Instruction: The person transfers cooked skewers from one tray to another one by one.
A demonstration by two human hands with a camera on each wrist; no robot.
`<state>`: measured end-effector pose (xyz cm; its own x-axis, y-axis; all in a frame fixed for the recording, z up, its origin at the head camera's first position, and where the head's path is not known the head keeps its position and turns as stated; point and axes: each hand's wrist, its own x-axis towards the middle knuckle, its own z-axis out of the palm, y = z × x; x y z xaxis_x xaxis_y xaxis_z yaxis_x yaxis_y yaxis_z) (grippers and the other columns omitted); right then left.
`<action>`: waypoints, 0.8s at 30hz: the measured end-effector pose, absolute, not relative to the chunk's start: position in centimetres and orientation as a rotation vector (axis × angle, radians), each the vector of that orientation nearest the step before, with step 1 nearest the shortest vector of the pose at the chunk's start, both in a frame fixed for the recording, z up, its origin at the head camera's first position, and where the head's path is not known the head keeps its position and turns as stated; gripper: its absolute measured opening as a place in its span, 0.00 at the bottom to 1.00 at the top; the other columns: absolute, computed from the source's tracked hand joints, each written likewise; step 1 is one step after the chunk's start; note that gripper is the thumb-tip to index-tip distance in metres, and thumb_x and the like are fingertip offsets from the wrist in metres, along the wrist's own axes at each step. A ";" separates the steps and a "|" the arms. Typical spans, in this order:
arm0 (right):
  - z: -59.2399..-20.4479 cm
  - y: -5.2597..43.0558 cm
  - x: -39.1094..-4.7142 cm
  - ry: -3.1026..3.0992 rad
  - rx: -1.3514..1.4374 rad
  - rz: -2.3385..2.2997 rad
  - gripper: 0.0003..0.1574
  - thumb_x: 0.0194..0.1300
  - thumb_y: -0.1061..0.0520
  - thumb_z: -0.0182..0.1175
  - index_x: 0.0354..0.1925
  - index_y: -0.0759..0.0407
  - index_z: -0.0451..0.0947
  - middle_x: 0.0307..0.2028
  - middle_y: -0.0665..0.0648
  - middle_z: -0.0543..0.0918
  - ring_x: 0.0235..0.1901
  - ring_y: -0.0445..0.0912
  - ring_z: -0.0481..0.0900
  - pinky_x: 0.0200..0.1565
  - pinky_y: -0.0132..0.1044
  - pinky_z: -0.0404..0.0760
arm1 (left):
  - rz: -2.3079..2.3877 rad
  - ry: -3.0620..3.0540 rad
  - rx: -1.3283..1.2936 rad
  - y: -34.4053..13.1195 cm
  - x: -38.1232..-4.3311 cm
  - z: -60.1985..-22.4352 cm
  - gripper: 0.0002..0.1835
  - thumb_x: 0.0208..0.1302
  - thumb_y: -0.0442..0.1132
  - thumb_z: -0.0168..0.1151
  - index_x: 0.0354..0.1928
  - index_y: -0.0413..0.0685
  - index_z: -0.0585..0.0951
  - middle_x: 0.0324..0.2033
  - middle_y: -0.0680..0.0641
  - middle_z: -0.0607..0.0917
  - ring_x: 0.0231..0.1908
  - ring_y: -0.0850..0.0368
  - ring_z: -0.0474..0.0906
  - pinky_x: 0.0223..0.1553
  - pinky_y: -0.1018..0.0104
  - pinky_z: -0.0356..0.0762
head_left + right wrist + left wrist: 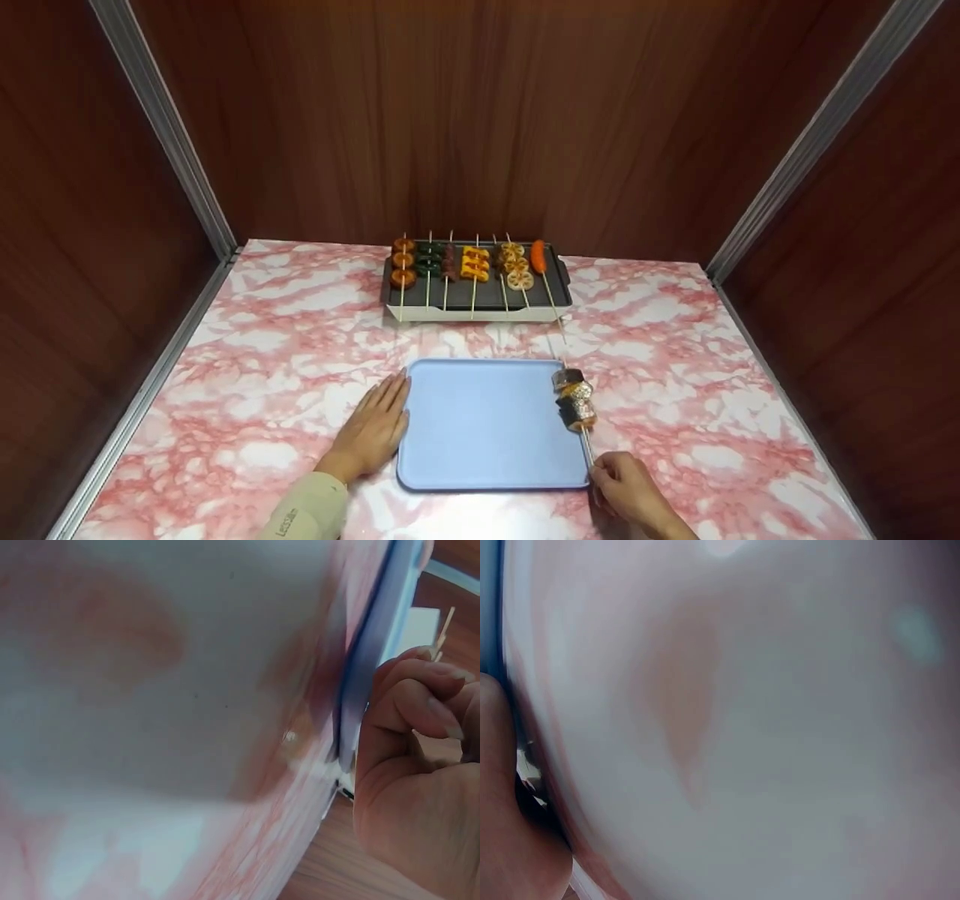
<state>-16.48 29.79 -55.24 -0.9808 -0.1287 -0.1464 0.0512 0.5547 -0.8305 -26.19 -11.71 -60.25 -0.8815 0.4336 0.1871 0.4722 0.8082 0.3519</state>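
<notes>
A pale blue rectangular tray (491, 424) lies flat on the table in the head view. My left hand (375, 427) rests beside its left edge, fingers straight, with the fingertips at the rim. At the tray's right side, my right hand (626, 487) pinches the lower end of a skewer (576, 401) with silvery-dark, fish-like chunks. These chunks overlap the tray's right rim; whether they touch it I cannot tell. In the right wrist view the curled fingers (424, 705) show beside the blue tray edge. A blurred tabletop fills most of the left wrist view.
Behind the tray stands a dark grill plate (487, 296) on a white base. Several skewers lie across it, including yellow pieces (475, 264), lotus root slices (519, 280) and an orange-red sausage (538, 257). Brown panels (465, 120) enclose the pink-and-white marbled table (300, 337).
</notes>
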 end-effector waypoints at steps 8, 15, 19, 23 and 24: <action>-55.3 29.9 -17.1 2.774 -0.076 -1.174 0.21 0.72 0.60 0.57 0.20 0.60 0.78 0.12 0.47 0.74 0.11 0.38 0.70 0.15 0.32 0.71 | -0.595 -2.917 -0.719 -11.8 -26.4 -60.6 0.31 0.83 0.47 0.38 0.80 0.39 0.55 0.80 0.40 0.55 0.79 0.41 0.49 0.78 0.46 0.47; -55.1 29.8 -17.7 2.838 -0.169 -1.112 0.23 0.71 0.62 0.58 0.17 0.58 0.78 0.09 0.44 0.71 0.09 0.36 0.68 0.13 0.31 0.69 | -0.594 -2.913 -0.713 -11.8 -26.5 -60.4 0.31 0.84 0.48 0.38 0.80 0.39 0.55 0.80 0.40 0.54 0.79 0.42 0.48 0.78 0.47 0.46; -55.0 29.8 -17.8 2.792 -0.171 -1.149 0.22 0.71 0.64 0.56 0.18 0.60 0.78 0.08 0.45 0.72 0.06 0.35 0.67 0.10 0.31 0.70 | -0.618 -2.895 -0.718 -11.8 -26.4 -60.3 0.31 0.83 0.46 0.40 0.79 0.37 0.57 0.79 0.38 0.56 0.78 0.39 0.51 0.77 0.44 0.49; -55.0 29.8 -17.9 2.797 -0.160 -1.127 0.23 0.71 0.64 0.55 0.17 0.59 0.77 0.07 0.45 0.72 0.05 0.35 0.67 0.08 0.31 0.69 | -0.603 -2.914 -0.719 -11.8 -26.3 -60.4 0.31 0.83 0.48 0.39 0.79 0.38 0.55 0.79 0.39 0.56 0.78 0.40 0.50 0.78 0.45 0.48; -54.9 29.8 -17.9 2.804 -0.157 -1.118 0.23 0.71 0.64 0.55 0.17 0.58 0.76 0.07 0.45 0.72 0.05 0.35 0.67 0.08 0.30 0.68 | -0.590 -2.919 -0.717 -11.8 -26.3 -60.5 0.31 0.84 0.48 0.38 0.80 0.39 0.55 0.79 0.39 0.55 0.79 0.41 0.50 0.78 0.46 0.47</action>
<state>-17.88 29.78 -54.93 -0.9876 -0.1398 -0.0716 -0.0521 0.7219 -0.6901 -26.34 -11.76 -60.51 -0.8875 0.4306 0.1643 0.4606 0.8164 0.3484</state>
